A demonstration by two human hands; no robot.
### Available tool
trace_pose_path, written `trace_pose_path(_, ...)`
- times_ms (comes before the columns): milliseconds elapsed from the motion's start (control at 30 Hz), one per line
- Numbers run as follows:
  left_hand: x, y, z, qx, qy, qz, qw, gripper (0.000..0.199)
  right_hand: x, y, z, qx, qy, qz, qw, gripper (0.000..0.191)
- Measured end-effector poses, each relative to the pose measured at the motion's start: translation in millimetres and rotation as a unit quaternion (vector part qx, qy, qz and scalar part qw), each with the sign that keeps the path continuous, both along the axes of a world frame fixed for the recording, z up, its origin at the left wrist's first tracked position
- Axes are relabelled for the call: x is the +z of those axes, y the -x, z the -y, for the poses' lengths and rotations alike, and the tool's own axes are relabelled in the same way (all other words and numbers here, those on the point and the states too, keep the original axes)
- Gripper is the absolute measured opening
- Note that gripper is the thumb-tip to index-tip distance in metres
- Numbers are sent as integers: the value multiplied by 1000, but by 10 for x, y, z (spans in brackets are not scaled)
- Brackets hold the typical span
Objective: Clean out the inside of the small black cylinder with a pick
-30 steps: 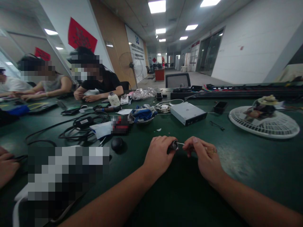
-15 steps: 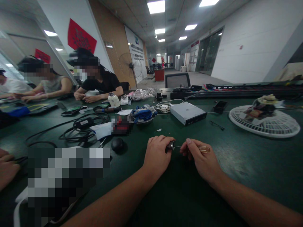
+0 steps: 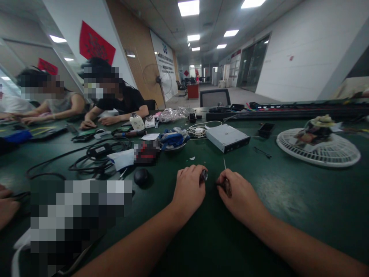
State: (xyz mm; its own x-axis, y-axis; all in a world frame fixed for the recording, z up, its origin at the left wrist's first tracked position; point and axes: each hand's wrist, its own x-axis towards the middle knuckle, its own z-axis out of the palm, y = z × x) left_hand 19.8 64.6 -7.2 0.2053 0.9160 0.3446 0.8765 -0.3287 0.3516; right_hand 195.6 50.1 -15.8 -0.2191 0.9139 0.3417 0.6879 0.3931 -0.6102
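My left hand point(image 3: 188, 184) is closed round a small dark cylindrical part point(image 3: 203, 176) with a shiny metal rim; its round end faces right and the rest is hidden under my fingers. A short way to the right, my right hand point(image 3: 238, 192) grips a screwdriver point(image 3: 227, 187) by its brownish see-through handle. The thin shaft points up and away from me, apart from the cylindrical part. Both hands are low over the dark green table point(image 3: 213, 231). A small white scrap point(image 3: 192, 158) lies just beyond my left hand.
Beyond my hands sits a silver disc drive point(image 3: 227, 137), with a white fan grille point(image 3: 318, 148) to the right. On the left are a black mouse point(image 3: 141, 177), black cables point(image 3: 99, 151) and a bowl with blue cloth point(image 3: 173, 139). Co-workers point(image 3: 115, 100) sit along the left side.
My right hand has turned the screwdriver from pointing left at the cylindrical part's end to pointing up and away. My left hand keeps its hold, nearly in place.
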Motion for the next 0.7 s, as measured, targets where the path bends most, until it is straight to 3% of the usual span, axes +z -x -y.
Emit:
trace_pose_path(200,39,-18,11,-57,11,1,998,30,23,-20,-57,16,30,-185,982,19)
trace_pose_path(400,52,-16,23,-88,6,11,996,28,9,-40,-99,17,42,-300,953,28)
trace_pose_path(700,71,-29,25,-134,10,4,991,20,106,-18,27,51,18,-242,969,31)
